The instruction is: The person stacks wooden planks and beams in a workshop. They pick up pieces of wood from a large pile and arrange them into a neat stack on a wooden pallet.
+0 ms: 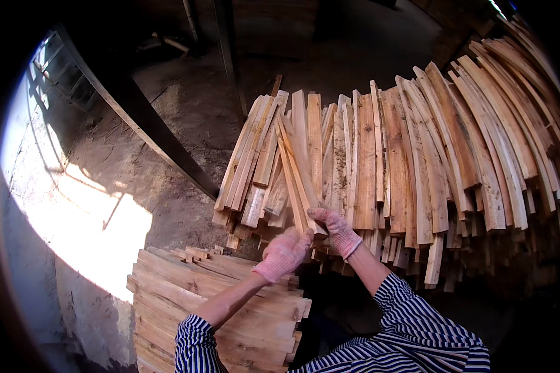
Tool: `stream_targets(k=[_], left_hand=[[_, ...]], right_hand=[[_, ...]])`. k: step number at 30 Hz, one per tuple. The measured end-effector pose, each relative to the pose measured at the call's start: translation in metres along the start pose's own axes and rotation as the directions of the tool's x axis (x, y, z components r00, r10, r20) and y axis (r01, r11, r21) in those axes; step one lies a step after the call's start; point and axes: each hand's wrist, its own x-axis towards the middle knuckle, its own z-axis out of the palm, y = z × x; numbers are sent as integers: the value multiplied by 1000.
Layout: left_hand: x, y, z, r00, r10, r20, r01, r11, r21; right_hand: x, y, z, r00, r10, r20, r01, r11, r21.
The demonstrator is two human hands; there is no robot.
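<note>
Both my hands wear pinkish knit gloves, and blue-and-white striped sleeves cover my arms. Two narrow wooden strips (299,173) lean out toward me from the left part of a big pile of wooden strips (367,155). My left hand (284,253) is closed around their near end from the left and below. From the right, my right hand (337,231) grips the same end, fingers wrapped over it. The far ends of the strips rest on the pile. Which fingers hold which strip is partly hidden.
Below my left forearm lies a second stack of wooden strips (221,311), set crosswise. A dark slanted beam (146,127) and a dark post (229,59) stand left of the big pile. Sunlight falls on the dirt floor (180,211) and the pale wall at left.
</note>
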Motion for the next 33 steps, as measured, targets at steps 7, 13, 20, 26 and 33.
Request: stream_targets(k=[7, 13, 20, 26, 33], left_hand=[[-28, -42, -12, 940, 43, -338, -322, 438, -839], [-50, -53, 25, 996, -68, 64, 55, -118, -991], [-155, -77, 69, 895, -330, -300, -421, -407, -810], [-266, -95, 73, 464, -653, -598, -884, -388, -261], [-418, -228, 154, 89, -896, -435, -926, 87, -368]], right_hand=[[-71, 5, -22, 960, 57, 275, -56, 998, -9], [-244, 41, -44, 750, 511, 420, -526, 846, -90], [-252, 44, 12, 735, 603, 311, -113, 561, -820], [-243, 77, 205, 634, 94, 767, 771, -154, -618], [-220, 201, 349, 297, 547, 783, 954, -143, -262]])
